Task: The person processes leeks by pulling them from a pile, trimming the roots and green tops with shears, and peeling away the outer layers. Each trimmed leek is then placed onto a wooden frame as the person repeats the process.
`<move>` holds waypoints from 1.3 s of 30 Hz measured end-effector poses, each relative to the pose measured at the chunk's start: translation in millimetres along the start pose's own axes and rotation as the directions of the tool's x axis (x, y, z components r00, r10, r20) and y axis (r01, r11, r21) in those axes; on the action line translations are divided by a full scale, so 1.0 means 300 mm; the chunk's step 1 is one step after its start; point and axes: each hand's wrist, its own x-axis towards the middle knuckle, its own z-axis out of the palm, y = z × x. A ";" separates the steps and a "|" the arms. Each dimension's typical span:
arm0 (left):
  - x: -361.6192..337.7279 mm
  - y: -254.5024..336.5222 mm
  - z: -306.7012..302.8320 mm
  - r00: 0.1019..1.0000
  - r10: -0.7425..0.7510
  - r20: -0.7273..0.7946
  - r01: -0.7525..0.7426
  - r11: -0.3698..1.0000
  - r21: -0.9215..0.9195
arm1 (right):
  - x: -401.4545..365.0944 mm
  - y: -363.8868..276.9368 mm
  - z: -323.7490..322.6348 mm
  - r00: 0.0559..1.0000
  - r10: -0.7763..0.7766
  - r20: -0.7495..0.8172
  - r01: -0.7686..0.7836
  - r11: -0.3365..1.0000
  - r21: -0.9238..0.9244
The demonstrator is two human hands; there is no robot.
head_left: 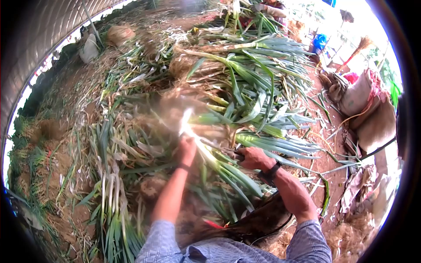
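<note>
Blue-checked sleeves (307, 245) fill the bottom edge of the view, and between the forearms a dark, shiny sheet (263, 219) lies over the person's lap. Just above it is a leek (219, 168), held slantwise: its pale stalk points up and to the left, and its long green leaves fan down toward the lap. The left hand (186, 151), with a thin dark band at the wrist, is closed around the pale stalk; the root end beyond it is smeared by motion blur and glare. The right hand (252, 158), with a black wristwatch (269, 172) on it, is curled into a fist just beside the leek's leaves. Something short and dark sticks out of that fist, too small to name, and I cannot tell whether the fist also pinches a leaf.

Directly behind both hands, a big heap of leeks (250, 83) is stacked with roots to the left and leaves to the right, crowding close against the held one. To the left, a looser row of leeks (109, 193) lies on the brown soil (326, 162), mixed with dry trimmings. Further right stand stuffed sacks (362, 94), and beyond them a broom (359, 47) and a blue container (320, 41) sit in bright light. Two more sacks (90, 49) rest at the upper left, near a curved ribbed wall (39, 35).
</note>
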 end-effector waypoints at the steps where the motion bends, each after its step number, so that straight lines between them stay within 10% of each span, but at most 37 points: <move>1: 0.027 -0.006 0.000 0.997 -0.076 0.001 0.075 0.992 -0.097 | 0.003 -0.005 0.003 1.000 -0.004 -0.003 0.004 1.000 0.002; 10: 0.055 -0.086 0.076 0.971 -0.102 0.217 0.226 0.699 -0.679 | 0.071 -0.072 -0.031 0.985 -0.022 -0.171 0.026 0.999 0.024; 17: -0.009 -0.174 0.094 0.963 0.234 0.135 -0.119 0.816 -0.566 | 0.036 -0.162 -0.097 0.938 -0.098 -0.334 0.186 0.952 0.242; 19: -0.029 -0.135 0.048 0.958 0.205 0.202 -0.015 0.736 -0.677 | 0.014 -0.193 -0.114 0.923 -0.078 -0.376 0.213 0.919 0.333; 21: -0.043 0.031 -0.048 0.870 0.064 0.489 0.399 0.492 -0.774 | -0.003 -0.187 -0.122 0.935 -0.091 -0.342 0.186 0.949 0.256; 24: -0.034 0.054 -0.058 0.881 -0.146 0.451 0.473 0.316 -0.822 | 0.009 -0.121 -0.070 0.965 -0.121 -0.231 0.126 0.992 0.007; 28: -0.035 0.032 -0.063 0.907 -0.160 0.389 0.415 0.490 -0.767 | 0.001 -0.088 -0.048 0.972 -0.052 -0.230 0.061 0.998 0.035; 31: -0.036 -0.108 0.022 0.939 0.344 -0.005 -0.327 0.888 -0.323 | -0.027 -0.137 -0.076 0.969 -0.063 -0.240 0.087 0.992 0.090; 33: -0.041 -0.129 0.009 0.946 0.316 0.064 -0.261 0.867 -0.425 | -0.038 -0.188 -0.095 0.968 -0.054 -0.246 0.087 0.988 0.125; 35: -0.088 0.054 -0.080 0.959 -0.029 0.280 0.234 0.639 -0.733 | -0.033 -0.178 -0.079 0.955 -0.120 -0.272 0.141 0.988 0.060; 39: -0.083 0.007 -0.106 0.950 0.092 0.297 0.149 0.703 -0.695 | -0.064 -0.239 -0.130 0.938 -0.223 -0.267 0.250 0.966 0.072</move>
